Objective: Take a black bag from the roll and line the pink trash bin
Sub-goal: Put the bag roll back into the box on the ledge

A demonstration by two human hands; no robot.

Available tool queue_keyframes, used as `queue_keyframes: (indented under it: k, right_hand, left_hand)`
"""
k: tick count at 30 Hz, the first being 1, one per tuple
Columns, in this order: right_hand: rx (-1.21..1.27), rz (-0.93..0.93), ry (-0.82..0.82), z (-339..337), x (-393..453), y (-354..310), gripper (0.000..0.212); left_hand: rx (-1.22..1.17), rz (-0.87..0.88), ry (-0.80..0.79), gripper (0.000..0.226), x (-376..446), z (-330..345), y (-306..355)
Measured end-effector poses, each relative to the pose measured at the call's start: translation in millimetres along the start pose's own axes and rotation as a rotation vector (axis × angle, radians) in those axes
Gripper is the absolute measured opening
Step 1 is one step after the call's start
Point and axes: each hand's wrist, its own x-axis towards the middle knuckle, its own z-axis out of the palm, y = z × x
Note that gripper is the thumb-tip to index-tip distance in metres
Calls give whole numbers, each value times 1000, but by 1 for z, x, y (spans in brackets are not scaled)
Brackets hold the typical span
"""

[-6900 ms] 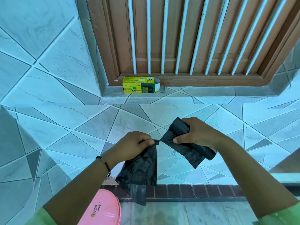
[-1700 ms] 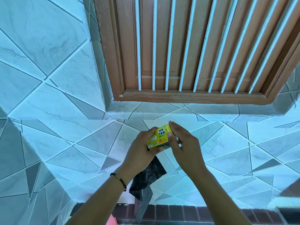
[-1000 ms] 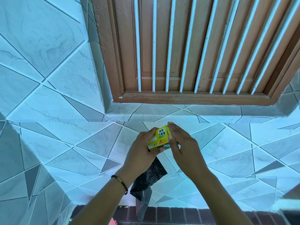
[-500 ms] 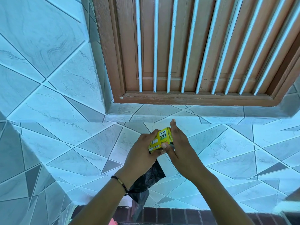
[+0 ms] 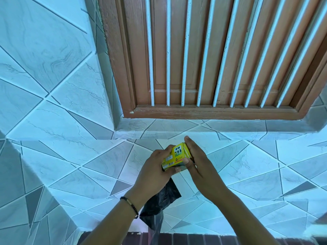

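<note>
A small yellow bin-bag box [image 5: 175,157] is in front of the tiled wall, below the window sill. My left hand [image 5: 155,172] grips it from the left, thumb on its lower edge. A crumpled black bag [image 5: 160,203] hangs down from under that same hand. My right hand [image 5: 201,167] lies with straight fingers flat against the box's right end, its thumb touching the front face. The roll is not visible; the pink trash bin is out of view.
A tiled sill [image 5: 194,125] runs just above the hands, under a brown wooden window frame [image 5: 212,113] with white vertical bars [image 5: 184,68]. Pale tiled wall fills the left side and the space behind the hands. A dark brick strip [image 5: 194,239] lies along the bottom edge.
The right hand's fingers have straightened from a curled hold on the box end to lying flat against it. The left hand keeps the box and bag; the pink bin has left the view.
</note>
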Motion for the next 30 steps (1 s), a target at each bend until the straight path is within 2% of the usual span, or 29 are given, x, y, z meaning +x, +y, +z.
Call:
queue_keyframes:
  k: [2, 7, 15, 18, 26, 30]
  right_hand:
    - [72, -13, 55, -5, 0, 0, 50]
    - [149, -86, 307, -6, -2, -8, 13]
    - [134, -61, 503, 2, -9, -10, 7]
    - [153, -40, 504, 2, -10, -11, 11]
    - [131, -153, 374, 2, -21, 2, 20]
    - [152, -138, 324, 6, -26, 5, 21]
  left_hand:
    - [7, 9, -24, 59, 2, -5, 0]
    - [2, 34, -63, 59, -1, -9, 3]
    - [59, 23, -56, 62, -13, 5, 3]
    - [87, 18, -41, 62, -16, 9, 4]
    - [102, 16, 5, 62, -16, 2, 4]
    - [165, 17, 3, 62, -17, 0, 3]
